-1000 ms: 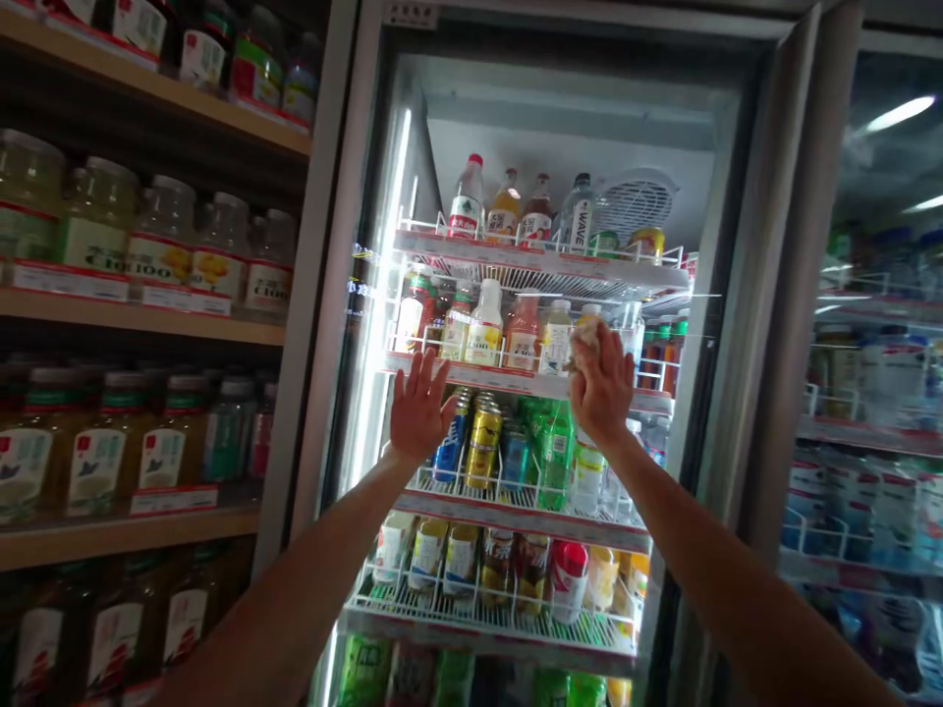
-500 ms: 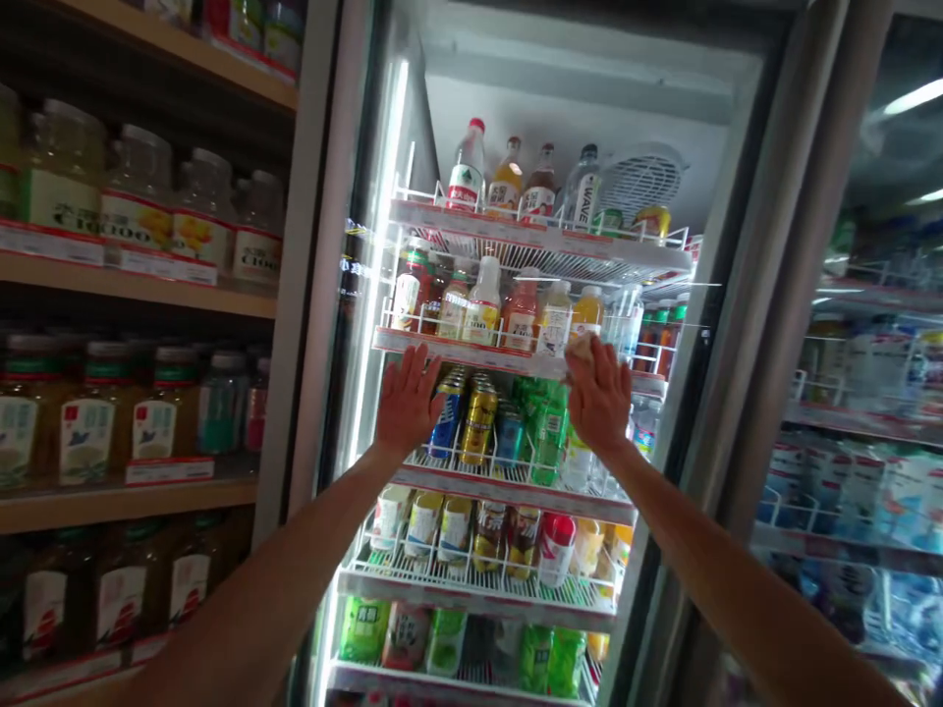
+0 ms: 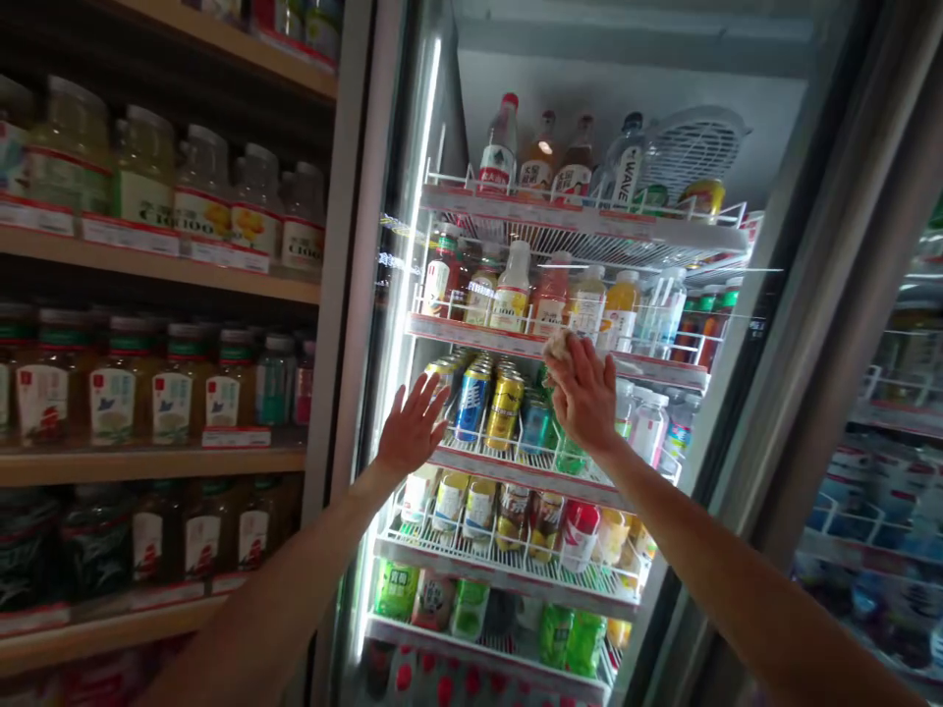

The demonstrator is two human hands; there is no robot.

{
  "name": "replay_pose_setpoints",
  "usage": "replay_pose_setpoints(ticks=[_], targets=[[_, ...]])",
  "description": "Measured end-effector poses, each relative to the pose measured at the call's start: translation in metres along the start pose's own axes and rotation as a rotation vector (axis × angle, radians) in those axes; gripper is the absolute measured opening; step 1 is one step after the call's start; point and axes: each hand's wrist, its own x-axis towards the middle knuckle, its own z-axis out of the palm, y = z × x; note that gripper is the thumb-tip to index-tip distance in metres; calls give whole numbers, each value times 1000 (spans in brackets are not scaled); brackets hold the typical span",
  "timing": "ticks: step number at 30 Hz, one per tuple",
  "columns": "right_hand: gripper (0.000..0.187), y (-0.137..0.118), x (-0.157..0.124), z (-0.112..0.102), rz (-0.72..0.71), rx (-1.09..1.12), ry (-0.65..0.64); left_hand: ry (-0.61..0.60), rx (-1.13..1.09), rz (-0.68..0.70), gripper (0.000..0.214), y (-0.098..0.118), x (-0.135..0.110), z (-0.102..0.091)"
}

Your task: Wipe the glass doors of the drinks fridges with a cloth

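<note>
On the right hand [image 3: 585,403] the grip is narrow: the fingers lie nearly together and bent a little over a crumpled pale cloth [image 3: 558,350], held under the fingertips against the glass door [image 3: 589,59] of a lit drinks cooler, in front of the edge of the second shelf from the top. The left hand [image 3: 413,427] has its grip spread wide and holds nothing; its palm faces the glass, lower and to the left, in front of a row of cans, though whether the whole palm touches cannot be told. Between the two hands is a stretch of bare glass, behind which stand a blue can [image 3: 471,401] and a gold can [image 3: 505,407]. The left hand is near the bright light strip [image 3: 423,167] along the cooler's left side, with the metal upright [image 3: 354,245] just beyond; on the right, more free glass runs from the right hand to the metal door edge [image 3: 829,324]. The right hand partly covers a green bottle [image 3: 569,454] and hides part of the cloth. Wooden shelves [image 3: 162,462] of bottles at far left are dim and cut off, and the neighbouring cooler [image 3: 869,491] at right is blurred.
</note>
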Motion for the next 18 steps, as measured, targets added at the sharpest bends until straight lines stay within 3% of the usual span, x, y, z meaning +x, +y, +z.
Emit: replay_pose_setpoints(ticks=[2, 5, 7, 9, 12, 14, 16, 18], targets=[[56, -8, -9, 3, -59, -13, -54, 0, 2, -6, 49, 1, -2, -1], [53, -31, -53, 12, -408, 17, -164, -1, 22, 2, 50, 4, -9, -5], [48, -41, -67, 16, -580, 52, -177, -14, 38, -1, 50, 6, -14, -7], [48, -40, -52, 17, -534, 47, -131, -25, 54, -8, 49, 8, -18, -8], [53, -32, -2, 15, -205, -1, -21, -12, 54, -2, 49, 7, -20, -10], [56, -34, 16, 17, -95, 0, 5, -5, 45, -6, 49, 3, -21, -12], [57, -45, 8, 22, -180, 34, -39, -17, 51, -55, 49, -3, -22, -15], [55, -60, -10, 29, -393, 91, -109, -54, 69, -102, 49, -11, -24, -19]])
